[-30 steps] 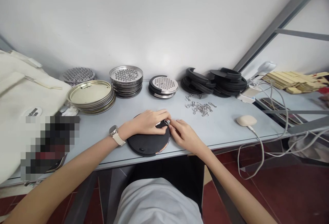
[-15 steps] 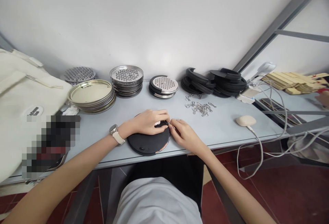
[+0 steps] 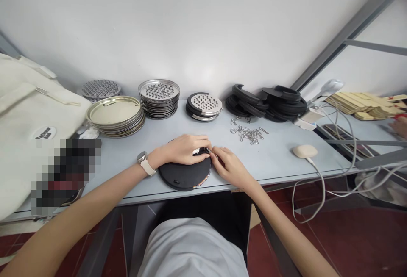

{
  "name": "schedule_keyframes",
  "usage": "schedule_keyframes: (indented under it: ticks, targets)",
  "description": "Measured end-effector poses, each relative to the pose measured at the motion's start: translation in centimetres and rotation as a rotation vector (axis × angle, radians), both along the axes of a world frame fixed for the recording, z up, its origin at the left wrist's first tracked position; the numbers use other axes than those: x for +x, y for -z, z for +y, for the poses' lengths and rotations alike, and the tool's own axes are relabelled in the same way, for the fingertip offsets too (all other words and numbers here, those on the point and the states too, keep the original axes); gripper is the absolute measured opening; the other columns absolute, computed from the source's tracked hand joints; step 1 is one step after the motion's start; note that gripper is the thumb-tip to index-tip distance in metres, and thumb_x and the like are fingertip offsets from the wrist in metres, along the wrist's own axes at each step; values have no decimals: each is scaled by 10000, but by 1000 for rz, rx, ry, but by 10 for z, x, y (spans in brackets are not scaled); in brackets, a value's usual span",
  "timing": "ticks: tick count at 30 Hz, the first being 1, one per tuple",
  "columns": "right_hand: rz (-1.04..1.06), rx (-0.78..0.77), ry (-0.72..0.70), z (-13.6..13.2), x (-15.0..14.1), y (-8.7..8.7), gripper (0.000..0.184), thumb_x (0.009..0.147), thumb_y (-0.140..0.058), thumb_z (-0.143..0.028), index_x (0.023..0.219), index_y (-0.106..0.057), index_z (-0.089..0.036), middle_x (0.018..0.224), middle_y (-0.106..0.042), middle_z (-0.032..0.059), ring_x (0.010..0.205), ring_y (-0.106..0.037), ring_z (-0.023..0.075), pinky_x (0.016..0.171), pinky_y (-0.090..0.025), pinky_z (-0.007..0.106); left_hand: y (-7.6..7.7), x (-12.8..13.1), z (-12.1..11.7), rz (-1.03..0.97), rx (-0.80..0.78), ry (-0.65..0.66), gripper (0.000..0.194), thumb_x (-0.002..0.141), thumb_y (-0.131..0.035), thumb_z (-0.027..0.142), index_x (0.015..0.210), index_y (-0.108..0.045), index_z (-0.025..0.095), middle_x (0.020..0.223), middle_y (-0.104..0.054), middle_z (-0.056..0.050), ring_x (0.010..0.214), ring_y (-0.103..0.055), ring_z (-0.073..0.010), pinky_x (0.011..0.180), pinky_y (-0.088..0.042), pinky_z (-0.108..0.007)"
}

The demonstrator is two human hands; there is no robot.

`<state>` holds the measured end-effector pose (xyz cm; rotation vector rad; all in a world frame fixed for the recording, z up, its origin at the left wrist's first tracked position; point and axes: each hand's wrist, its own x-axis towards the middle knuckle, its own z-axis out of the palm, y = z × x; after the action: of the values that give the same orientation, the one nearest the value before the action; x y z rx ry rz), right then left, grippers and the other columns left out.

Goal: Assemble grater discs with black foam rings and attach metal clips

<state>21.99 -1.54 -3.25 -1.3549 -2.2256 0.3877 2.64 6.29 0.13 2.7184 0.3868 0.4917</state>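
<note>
A black disc (image 3: pixel 187 173) with a shiny metal rim at its lower right lies near the table's front edge. My left hand (image 3: pixel 187 149) rests over its far part, closed, with thumb and fingertips drawn together at the upper right edge. At that same spot my right hand (image 3: pixel 227 166) pinches a small metal clip (image 3: pixel 207 150), mostly hidden by the fingers. Both hands' fingertips nearly touch there. Whether the clip is through the disc I cannot tell. Similar loose metal clips (image 3: pixel 249 134) lie in a heap beyond my right hand.
Along the wall stand gold-toned round lids (image 3: pixel 114 112), round metal graters (image 3: pixel 159 90), a grater with a black rim (image 3: pixel 205 104) and black plastic rings (image 3: pixel 244 101). A white corded device (image 3: pixel 305 151) lies right, a cream bag (image 3: pixel 38 133) left. Another person's hand (image 3: pixel 400 126) shows far right.
The metal clip, plainer to see between the fingers a second ago, is now more covered by them. Both hands stay at the disc's edge. The view has shifted slightly.
</note>
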Motion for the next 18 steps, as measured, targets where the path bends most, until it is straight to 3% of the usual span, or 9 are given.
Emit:
schedule_keyframes:
  ticks: [18]
  targets:
    - [-1,-8,7,-1,-1,0,236,976,-319,-229,746,-370,-215,662,-455,1,652,-443,168,638,-344,287,2,0,1,-16,-32,-4,170,861,-508,210,1013,-580,183,959,-630,-36,844,-591,-156,768,-416,-245]
